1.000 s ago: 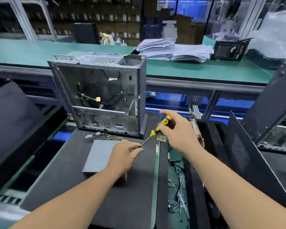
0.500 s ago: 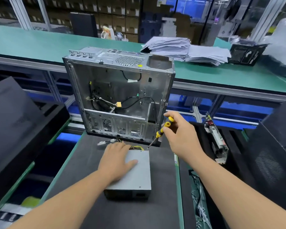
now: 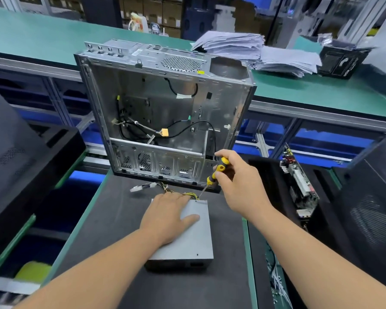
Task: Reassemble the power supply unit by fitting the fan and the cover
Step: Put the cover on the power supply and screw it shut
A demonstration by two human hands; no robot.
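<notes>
At bench middle: left hand (image 3: 168,216) flat, fingers straight, steadying power supply unit (image 3: 192,237); right hand (image 3: 236,186) grips screwdriver (image 3: 214,175), tip at far corner; cover-screw step likely, next needs tip seated squarely

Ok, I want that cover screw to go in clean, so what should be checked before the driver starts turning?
1. Left hand pressing flat on the power supply unit: ok.
2. Right hand gripping the screwdriver: ok.
3. Tip at the unit's far top edge: ok.
4. Tip seated in a screw: cannot tell.
5. Cable bundle away from the tip: not ok, it lies right beside it.
</notes>
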